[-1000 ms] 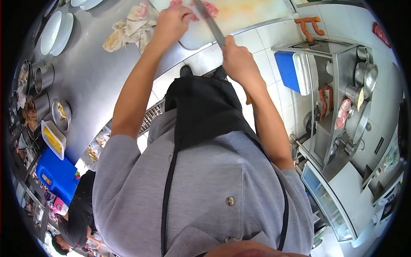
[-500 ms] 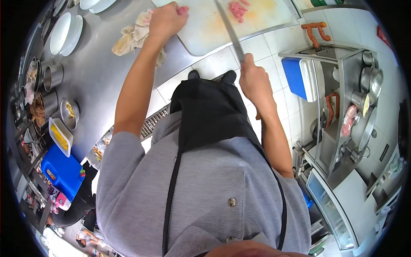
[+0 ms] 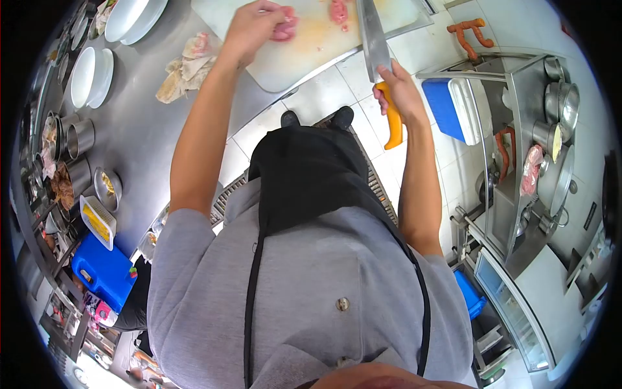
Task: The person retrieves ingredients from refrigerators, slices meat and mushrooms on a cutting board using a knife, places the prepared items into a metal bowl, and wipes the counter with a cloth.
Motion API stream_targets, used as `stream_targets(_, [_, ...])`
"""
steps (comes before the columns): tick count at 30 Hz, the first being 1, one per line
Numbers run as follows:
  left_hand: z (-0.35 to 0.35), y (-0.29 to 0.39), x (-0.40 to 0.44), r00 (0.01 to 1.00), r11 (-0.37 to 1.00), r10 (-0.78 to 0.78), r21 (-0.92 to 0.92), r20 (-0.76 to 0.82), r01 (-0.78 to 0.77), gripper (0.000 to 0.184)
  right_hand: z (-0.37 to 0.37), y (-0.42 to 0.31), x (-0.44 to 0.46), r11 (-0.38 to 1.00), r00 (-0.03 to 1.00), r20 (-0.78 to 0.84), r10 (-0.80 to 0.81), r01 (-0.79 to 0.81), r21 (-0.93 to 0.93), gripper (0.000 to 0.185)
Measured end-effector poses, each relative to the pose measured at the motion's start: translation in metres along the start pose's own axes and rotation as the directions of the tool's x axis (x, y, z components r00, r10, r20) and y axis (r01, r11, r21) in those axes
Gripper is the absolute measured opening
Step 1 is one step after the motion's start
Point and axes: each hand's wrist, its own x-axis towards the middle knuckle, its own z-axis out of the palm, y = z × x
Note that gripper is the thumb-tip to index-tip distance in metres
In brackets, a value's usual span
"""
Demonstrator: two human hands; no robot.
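Observation:
My right hand grips a large knife at the top of its orange handle, with the fingers near the base of the blade. The broad steel blade points away from me over the right part of a white cutting board. At the board's left, my left hand has its fingertips closed on a piece of raw pink meat. More cut meat lies on the board between that piece and the blade. A crumpled, stained cloth rests on the steel counter beside my left forearm.
The steel counter holds white bowls, metal pots, a small metal bowl and a white basket with yellow food. A blue container stands at the near left. To the right is a metal rack with pans.
The knife has turned in my right hand, so its broad side and orange handle now show. My left hand has shifted slightly and more of the meat under it is visible. The view has shifted.

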Motion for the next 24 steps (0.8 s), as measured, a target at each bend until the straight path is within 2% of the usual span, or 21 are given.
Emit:
stream_targets(1, [0.01,-0.004,0.008,0.995,0.994,-0.065,-0.083,0.081,0.071,0.024,-0.005,0.015,0.005,0.998,0.998,-0.027,0.056,-0.055,0.021,0.02])
stream_targets(3, [0.025,0.008,0.0,0.997,0.997,-0.064,-0.043,0.045,0.066,0.022,-0.017,0.04,-0.015,0.986,0.992,0.05,0.112,-0.117,0.119,0.024])
stream_targets(6, [0.027,0.012,0.0,0.997,0.998,-0.063,-0.015,0.055,0.063,0.023,-0.026,0.039,-0.057,0.977,0.98,-0.007,0.198,-0.197,0.088,0.029])
stream_targets(7, [0.021,0.007,0.007,0.999,1.0,0.003,-0.006,0.044,-0.003,0.023,-0.028,0.036,-0.057,0.976,0.979,-0.005,0.202,-0.201,0.089,0.029])
stream_targets(8, [0.021,0.012,0.006,0.997,0.998,0.069,0.005,0.036,-0.069,0.023,-0.028,0.032,-0.059,0.985,0.987,-0.029,0.159,-0.156,0.079,0.027])
stream_targets(10, [0.022,0.025,0.0,0.999,0.999,0.02,-0.051,0.042,-0.018,0.023,-0.025,0.017,-0.061,0.996,0.992,-0.093,0.091,-0.088,0.033,0.022])
stream_targets(11, [0.024,0.033,-0.004,0.999,0.993,-0.024,-0.111,0.041,0.028,0.024,-0.023,0.011,-0.059,0.995,0.992,-0.088,0.092,-0.089,0.033,0.022])
stream_targets(13, [0.026,0.033,-0.007,1.0,0.99,-0.015,-0.144,-0.016,0.013,0.024,-0.019,-0.001,-0.051,0.998,1.0,-0.028,0.006,-0.007,-0.057,0.02])
stream_targets(15, [0.022,0.024,-0.009,0.997,0.984,-0.009,-0.18,-0.076,-0.005,0.025,-0.008,-0.012,-0.048,0.998,1.0,-0.018,0.007,-0.008,-0.065,0.019])
stream_targets(17, [0.01,-0.005,-0.01,0.98,0.999,-0.035,-0.004,-0.197,0.035,0.026,0.001,-0.017,-0.045,0.982,1.0,0.018,-0.022,0.025,-0.185,0.019])
stream_targets(18, [0.002,-0.015,-0.014,0.978,0.999,-0.037,-0.005,-0.205,0.037,0.026,0.007,-0.019,-0.045,0.972,0.999,0.028,-0.023,0.029,-0.233,0.02])
stream_targets(19, [-0.007,-0.025,-0.019,0.978,0.917,0.041,0.397,-0.203,0.044,0.024,0.013,-0.022,-0.047,0.971,0.999,0.036,-0.019,0.026,-0.236,0.02])
stream_targets(20, [-0.01,-0.033,-0.024,0.98,0.681,0.107,0.73,-0.169,0.051,0.021,0.02,-0.026,-0.048,0.941,1.0,0.03,0.006,0.004,-0.338,0.017])
stream_targets(21, [-0.01,-0.041,-0.028,0.98,0.684,0.1,0.727,-0.173,0.059,0.021,0.025,-0.028,-0.048,0.9,0.999,0.02,0.029,-0.018,-0.435,0.015])
stream_targets(23, [-0.007,-0.049,-0.034,0.866,0.381,0.46,0.924,-0.194,0.005,0.019,0.034,-0.025,-0.044,0.866,0.999,0.018,0.047,-0.031,-0.499,0.014])
stream_targets(24, [-0.005,-0.046,-0.031,0.867,0.388,0.457,0.922,-0.2,0.008,0.019,0.037,-0.022,-0.043,0.85,0.999,0.016,0.034,-0.02,-0.527,0.014])
